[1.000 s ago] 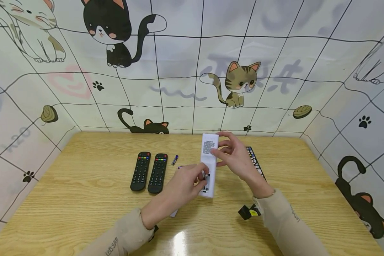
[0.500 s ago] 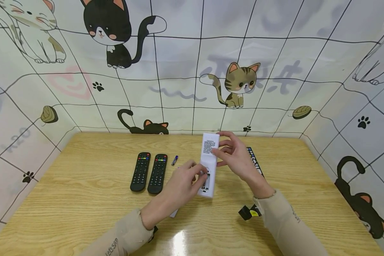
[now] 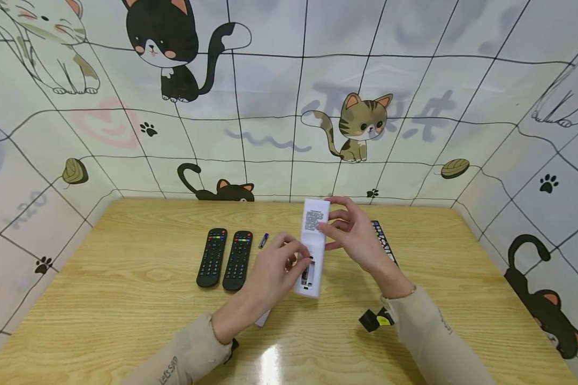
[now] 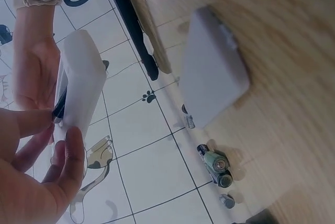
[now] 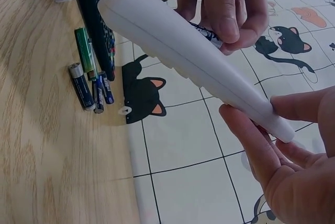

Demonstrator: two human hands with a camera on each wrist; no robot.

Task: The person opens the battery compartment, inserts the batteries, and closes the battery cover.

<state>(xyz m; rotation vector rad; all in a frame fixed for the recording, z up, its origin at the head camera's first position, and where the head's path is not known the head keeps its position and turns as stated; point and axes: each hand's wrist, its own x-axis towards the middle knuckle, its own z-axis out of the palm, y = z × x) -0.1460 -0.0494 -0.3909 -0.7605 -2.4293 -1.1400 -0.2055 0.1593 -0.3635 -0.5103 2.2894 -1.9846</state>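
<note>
In the head view a white remote control (image 3: 313, 240) is held back side up, its battery compartment (image 3: 307, 275) uncovered. My right hand (image 3: 354, 235) grips its far end, with the thumb on the printed label and fingers on the right side. My left hand (image 3: 274, 270) is at the compartment, pinching a dark-labelled battery (image 5: 207, 34) between thumb and fingers. In the right wrist view this battery slants up from behind the remote's edge. The left wrist view shows its dark side (image 4: 61, 106) by the thumb; its ends are mostly hidden.
Two black remotes (image 3: 237, 261) lie left on the wooden table (image 3: 125, 299). A small blue battery (image 3: 263, 240) is beside them, among several loose batteries (image 5: 81, 85). A white plastic cover (image 4: 212, 67) lies below my left hand. Another remote (image 3: 384, 240) is partly behind my right hand.
My left hand has shifted slightly up and left along the remote, showing more of the compartment. My right hand keeps its grip, and the remote has barely moved.
</note>
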